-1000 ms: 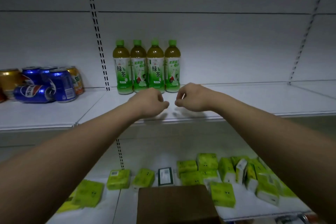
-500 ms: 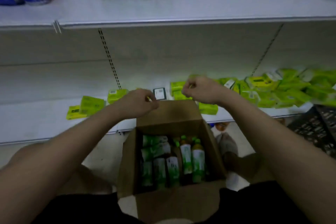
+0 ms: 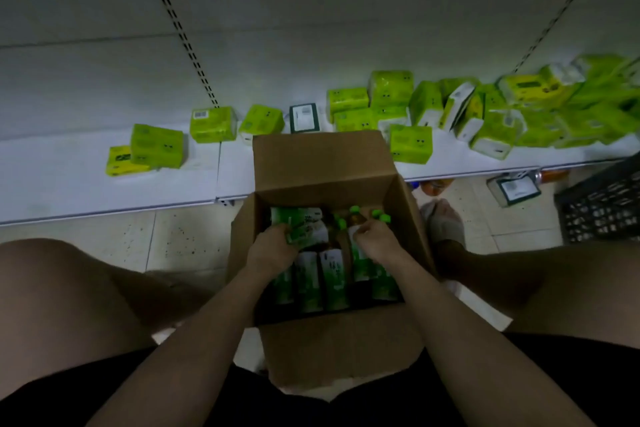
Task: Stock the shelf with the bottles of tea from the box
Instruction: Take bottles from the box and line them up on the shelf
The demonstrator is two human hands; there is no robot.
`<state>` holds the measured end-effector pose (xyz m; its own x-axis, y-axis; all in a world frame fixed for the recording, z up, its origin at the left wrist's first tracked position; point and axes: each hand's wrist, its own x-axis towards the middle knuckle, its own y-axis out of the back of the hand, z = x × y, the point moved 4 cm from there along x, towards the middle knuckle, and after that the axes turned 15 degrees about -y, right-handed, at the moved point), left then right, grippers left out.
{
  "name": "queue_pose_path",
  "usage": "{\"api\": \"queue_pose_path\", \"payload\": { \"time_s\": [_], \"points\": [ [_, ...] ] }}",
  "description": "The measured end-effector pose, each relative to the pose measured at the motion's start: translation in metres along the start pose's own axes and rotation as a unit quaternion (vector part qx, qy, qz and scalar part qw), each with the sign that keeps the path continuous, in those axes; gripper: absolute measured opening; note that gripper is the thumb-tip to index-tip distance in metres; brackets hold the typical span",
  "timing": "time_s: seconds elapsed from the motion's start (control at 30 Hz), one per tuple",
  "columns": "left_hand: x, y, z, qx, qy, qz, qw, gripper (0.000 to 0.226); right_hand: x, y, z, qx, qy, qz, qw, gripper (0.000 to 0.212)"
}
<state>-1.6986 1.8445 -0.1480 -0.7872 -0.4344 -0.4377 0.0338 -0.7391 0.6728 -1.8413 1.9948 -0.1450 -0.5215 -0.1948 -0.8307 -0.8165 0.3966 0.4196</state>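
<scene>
An open brown cardboard box (image 3: 318, 163) stands on the floor between my knees, holding several green-labelled tea bottles (image 3: 332, 274). Both hands are inside it. My left hand (image 3: 273, 250) closes around a bottle lying on its side (image 3: 304, 224) at the box's far left. My right hand (image 3: 379, 243) curls around an upright bottle with a green cap (image 3: 356, 218) at the far right. The upper shelf with the standing bottles is out of view.
A low white shelf (image 3: 104, 184) runs behind the box, strewn with lime-green tissue packs (image 3: 157, 146) and a dark boxed item (image 3: 304, 118). A black plastic crate (image 3: 602, 201) sits on the tiled floor at right. A foot (image 3: 440, 222) rests beside the box.
My view dropped from the upper shelf down to the box. Both hands went from in front of the shelf down into the box and closed on bottles.
</scene>
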Motion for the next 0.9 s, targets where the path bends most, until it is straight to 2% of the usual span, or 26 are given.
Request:
{"api": "queue_pose_path", "payload": {
  "time_s": [0.1,0.2,0.27,0.37,0.5,0.6,0.67,0.77,0.9],
  "points": [
    [0.02,-0.016,-0.025,0.036,0.013,-0.008,0.999,0.027,0.031,-0.001,0.015,-0.024,-0.017,0.062,0.998,0.027],
    [0.038,-0.033,-0.037,0.082,0.009,-0.02,0.996,0.047,0.058,-0.002,0.039,-0.072,-0.072,0.117,0.988,0.065],
    [0.05,-0.04,-0.042,0.108,0.002,-0.024,0.994,0.058,0.069,-0.001,0.054,-0.08,-0.096,0.129,0.984,0.077],
    [0.07,-0.05,-0.052,0.116,-0.01,-0.043,0.992,0.065,0.093,-0.005,0.075,-0.028,-0.13,0.104,0.986,0.085],
    [0.094,-0.059,-0.072,0.094,-0.002,-0.083,0.992,0.073,0.116,-0.012,0.089,0.007,-0.181,0.086,0.98,0.077],
    [0.104,-0.064,-0.083,0.114,0.006,-0.102,0.988,0.078,0.125,-0.017,0.094,-0.014,-0.182,0.069,0.981,0.091],
    [0.108,-0.068,-0.087,0.145,0.016,-0.114,0.983,0.079,0.13,-0.021,0.096,-0.016,-0.181,0.066,0.981,0.092],
    [0.112,-0.07,-0.085,0.185,0.022,-0.12,0.975,0.079,0.134,-0.025,0.098,0.022,-0.162,0.068,0.984,0.087],
    [0.11,-0.068,-0.082,0.155,0.016,-0.12,0.981,0.07,0.134,-0.025,0.101,0.042,-0.143,0.048,0.988,0.074]
  ]
}}
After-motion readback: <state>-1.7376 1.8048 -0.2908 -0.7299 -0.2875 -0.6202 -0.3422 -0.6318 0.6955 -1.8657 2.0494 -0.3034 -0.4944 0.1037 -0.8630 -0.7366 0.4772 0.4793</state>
